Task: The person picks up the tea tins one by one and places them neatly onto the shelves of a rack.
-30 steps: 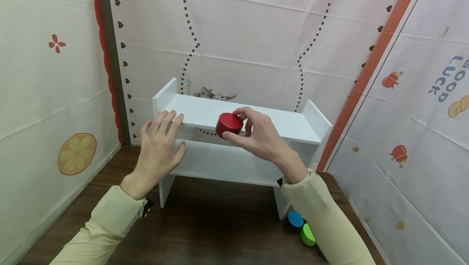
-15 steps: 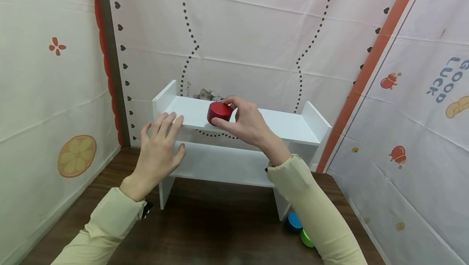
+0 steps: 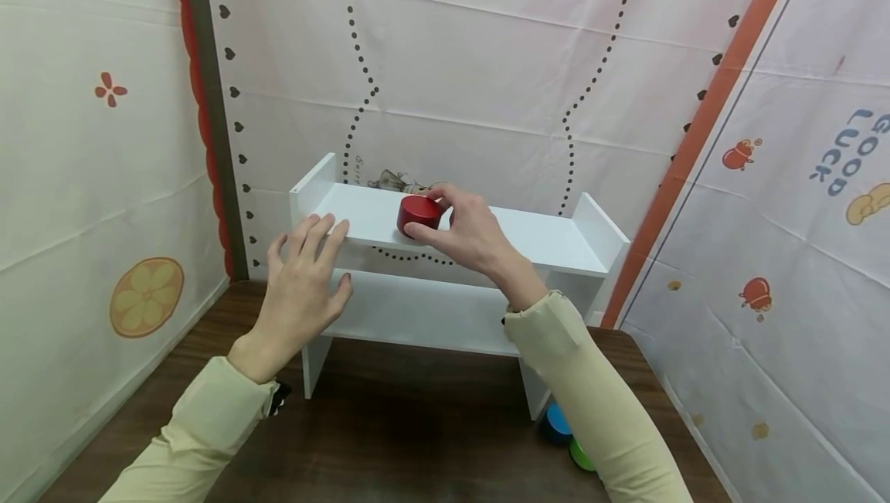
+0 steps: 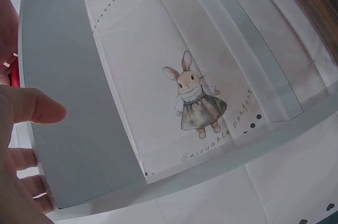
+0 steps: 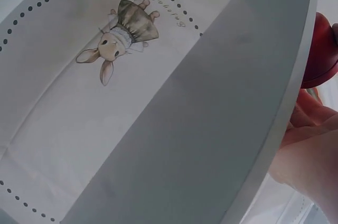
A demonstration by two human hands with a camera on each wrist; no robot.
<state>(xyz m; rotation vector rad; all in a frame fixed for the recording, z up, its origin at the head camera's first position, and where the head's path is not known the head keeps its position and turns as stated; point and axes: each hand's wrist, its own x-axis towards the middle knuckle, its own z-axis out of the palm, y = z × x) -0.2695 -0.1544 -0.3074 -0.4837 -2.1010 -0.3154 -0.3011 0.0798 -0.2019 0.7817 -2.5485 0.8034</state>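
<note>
A red round tin (image 3: 419,214) sits on the top board of a small white two-tier shelf (image 3: 556,242), left of its middle. My right hand (image 3: 464,230) grips the tin, thumb in front and fingers behind. In the right wrist view the red tin (image 5: 322,55) shows past the board's edge. My left hand (image 3: 304,280) is held with straight, spread fingers against the front edge of the shelf's left end; its fingers (image 4: 33,109) show in the left wrist view beside the underside of the board (image 4: 74,102).
The shelf stands on a dark wooden table (image 3: 389,441) against a printed fabric backdrop (image 3: 473,70). A blue tin (image 3: 556,419) and a green tin (image 3: 580,453) lie on the table by the shelf's right leg, partly behind my right sleeve.
My right hand has carried the red tin up and to the left, from in front of the shelf edge onto the top board. The left hand has stayed in place.
</note>
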